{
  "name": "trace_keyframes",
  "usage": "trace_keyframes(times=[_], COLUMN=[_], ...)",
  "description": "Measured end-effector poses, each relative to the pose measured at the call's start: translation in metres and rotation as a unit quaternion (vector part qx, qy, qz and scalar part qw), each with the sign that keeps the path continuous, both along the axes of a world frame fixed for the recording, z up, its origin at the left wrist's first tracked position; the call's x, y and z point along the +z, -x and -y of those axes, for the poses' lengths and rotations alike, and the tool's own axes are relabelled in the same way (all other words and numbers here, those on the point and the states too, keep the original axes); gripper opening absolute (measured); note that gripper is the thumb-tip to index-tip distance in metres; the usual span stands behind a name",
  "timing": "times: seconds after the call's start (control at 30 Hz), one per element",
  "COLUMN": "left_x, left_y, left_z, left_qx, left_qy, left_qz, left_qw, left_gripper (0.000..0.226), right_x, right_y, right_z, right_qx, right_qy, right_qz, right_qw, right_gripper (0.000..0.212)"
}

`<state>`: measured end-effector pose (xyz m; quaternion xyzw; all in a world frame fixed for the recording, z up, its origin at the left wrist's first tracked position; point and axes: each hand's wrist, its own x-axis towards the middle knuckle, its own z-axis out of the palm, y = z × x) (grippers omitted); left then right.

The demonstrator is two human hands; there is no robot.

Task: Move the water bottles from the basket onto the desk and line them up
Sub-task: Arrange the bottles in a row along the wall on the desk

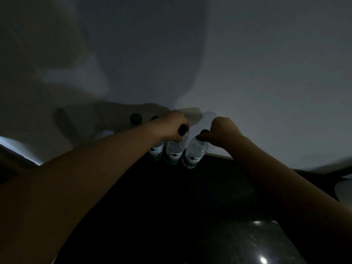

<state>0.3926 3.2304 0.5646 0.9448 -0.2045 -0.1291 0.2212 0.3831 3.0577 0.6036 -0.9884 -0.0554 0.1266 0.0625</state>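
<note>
Head view: a dim scene, seen from above and behind two bare forearms that reach away from the viewer over a dark tabletop. At the far edge of the tabletop, against a pale wall, water bottles with dark caps and green-and-white labels stand upright in a row running left to right.

The left hand grips the neck of the third bottle, its fingers curled round it just below the cap. The right hand holds the rightmost bottle at the top, its fingers pinched round the neck by the cap. This bottle leans slightly right and stands just beside the third.

To the left, a second bottle shows beneath the left wrist, touching or nearly touching the third. Farther left, only the cap of the leftmost bottle shows above the forearm. Shadows of arms and bottles fall on the wall. A glossy patch of tabletop, near and right, reflects a light.
</note>
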Motion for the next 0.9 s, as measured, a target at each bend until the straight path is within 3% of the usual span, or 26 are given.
trace_keyframes(times=[0.13, 0.3, 0.57, 0.7, 0.9], left_x=[0.002, 0.005, 0.022, 0.038, 0.059], left_y=[0.002, 0.004, 0.020, 0.045, 0.118], left_z=[0.002, 0.007, 0.011, 0.007, 0.027], left_qx=[0.011, 0.015, 0.022, 0.005, -0.056], left_qy=[-0.009, -0.033, -0.081, -0.110, -0.075], left_qz=[0.000, 0.003, 0.064, 0.096, 0.090], left_qw=[1.000, 0.999, 0.994, 0.989, 0.992], left_gripper=[0.017, 0.025, 0.015, 0.018, 0.021], right_x=[0.009, 0.019, 0.031, 0.036, 0.043], right_y=[0.019, 0.046, 0.092, 0.119, 0.173], right_z=[0.015, 0.034, 0.057, 0.073, 0.097], right_qx=[0.045, 0.107, 0.091, 0.103, 0.102], right_qy=[0.044, 0.121, 0.126, 0.129, 0.104], right_qz=[-0.008, -0.057, -0.110, -0.088, -0.040], right_qw=[0.998, 0.985, 0.982, 0.982, 0.989], right_gripper=[0.034, 0.038, 0.035, 0.038, 0.030])
